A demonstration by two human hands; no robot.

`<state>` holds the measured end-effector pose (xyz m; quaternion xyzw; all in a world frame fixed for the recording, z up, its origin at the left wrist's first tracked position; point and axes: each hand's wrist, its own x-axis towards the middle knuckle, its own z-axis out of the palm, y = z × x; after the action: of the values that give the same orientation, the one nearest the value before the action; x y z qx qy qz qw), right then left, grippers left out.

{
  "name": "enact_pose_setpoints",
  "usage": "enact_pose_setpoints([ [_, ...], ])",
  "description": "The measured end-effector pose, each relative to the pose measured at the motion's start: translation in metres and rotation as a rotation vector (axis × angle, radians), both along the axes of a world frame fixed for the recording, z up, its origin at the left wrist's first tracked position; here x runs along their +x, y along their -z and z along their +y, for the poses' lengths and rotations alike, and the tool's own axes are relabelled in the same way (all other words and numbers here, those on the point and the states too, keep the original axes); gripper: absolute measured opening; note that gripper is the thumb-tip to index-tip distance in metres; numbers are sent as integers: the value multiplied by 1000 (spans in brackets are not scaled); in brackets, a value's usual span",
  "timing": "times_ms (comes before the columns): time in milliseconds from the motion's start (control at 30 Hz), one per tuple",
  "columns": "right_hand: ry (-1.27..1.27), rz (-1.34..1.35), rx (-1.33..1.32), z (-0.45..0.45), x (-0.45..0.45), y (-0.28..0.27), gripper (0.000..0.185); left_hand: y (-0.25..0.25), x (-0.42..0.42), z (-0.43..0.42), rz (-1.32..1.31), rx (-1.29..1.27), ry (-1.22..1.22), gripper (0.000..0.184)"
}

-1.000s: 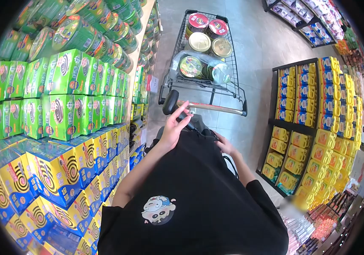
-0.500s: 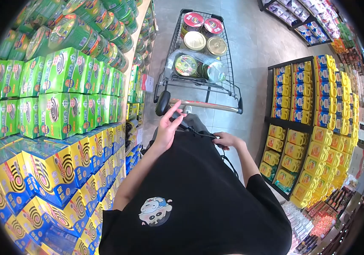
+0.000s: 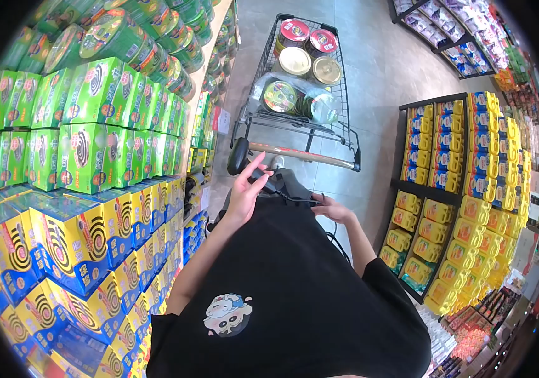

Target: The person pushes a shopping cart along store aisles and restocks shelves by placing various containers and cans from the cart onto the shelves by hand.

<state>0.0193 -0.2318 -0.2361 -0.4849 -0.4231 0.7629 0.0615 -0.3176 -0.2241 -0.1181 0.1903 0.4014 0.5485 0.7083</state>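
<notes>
Presently, the shopping cart (image 3: 357, 159) stands directly ahead of the person, on a grey floor, between stocked displays. Its handle bar (image 3: 310, 155) runs crosswise on the near side, with a black rounded grip (image 3: 238, 156) at the left end.

The left hand (image 3: 243, 198) is raised just short of that bar, index finger pointing towards it; thumb and index finger are parted. Contact between fingertip and bar cannot be confirmed. The right hand (image 3: 334, 210) is lower, at the front of the black shirt (image 3: 313, 283), its fingers bent beside a thin black cord (image 3: 332, 235) — whether they pinch it cannot be told.

Cart contents: two red-lidded containers (image 3: 294, 31) at the far end, two pale-lidded containers (image 3: 293, 61) behind them on the person's side, and nearest the handle a clear-wrapped pack (image 3: 279, 96) with a green round top.

To the left, green boxes (image 3: 84, 157) are stacked above yellow-and-blue boxes (image 3: 71, 242), with green tubs (image 3: 112, 34) beyond. To the right — well apart from the hands — a dark rack bears yellow jugs (image 3: 471, 217).
</notes>
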Motion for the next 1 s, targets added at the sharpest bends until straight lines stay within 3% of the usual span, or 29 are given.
enact_pose_setpoints([
  [67, 121, 32, 75, 1, 3, 4, 38, 3, -3, 5, -1, -3, -5, 57],
  [167, -36, -318, 231, 1, -3, 32, 17, 2, -1, 4, -6, -1, 8, 57],
  [267, -32, -669, 422, 8, -38, 52, 13, 7, 2, 8, 2, 31, 22, 57],
  [300, -30, -681, 652, 2, -39, 76, 16, 8, 3, 8, 10, 44, 26, 57],
  [400, -23, -752, 718, -4, -53, 126, 16, 13, 6, 11, 43, 97, 18, 57],
  [433, -91, -812, 633, 37, -46, 154, 18, 36, 11, 55, 57, 110, 27, 57],
  [467, -99, -794, 565, 40, -42, 149, 18, 36, 10, 56, 84, 133, 31, 57],
  [500, -190, -697, 640, 43, -35, 124, 19, 35, 8, 56, 94, 140, 33, 57],
  [633, -605, -483, 515, 73, 7, 20, 26, 22, 7, 58, 103, 138, 59, 55],
  [667, -579, -564, 570, 84, -2, -23, 27, 19, 8, 60, 106, 132, 79, 54],
  [733, -314, -598, 926, 99, -10, -61, 21, 16, 10, 67, 293, 233, 155, 39],
  [833, -15, -411, 772, 124, -59, -135, 34, 15, 27, 78, 429, 380, 177, 27],
  [867, 52, -279, 784, 127, -73, -143, 39, 18, 35, 82, 456, 477, 184, 26],
  [933, 116, -91, 752, 134, -84, -146, 48, -4, 48, 84, 305, 381, 380, 33],
  [1000, 104, 16, 660, 132, -81, -135, 56, -9, 59, 88, 496, 682, 353, 42],
])
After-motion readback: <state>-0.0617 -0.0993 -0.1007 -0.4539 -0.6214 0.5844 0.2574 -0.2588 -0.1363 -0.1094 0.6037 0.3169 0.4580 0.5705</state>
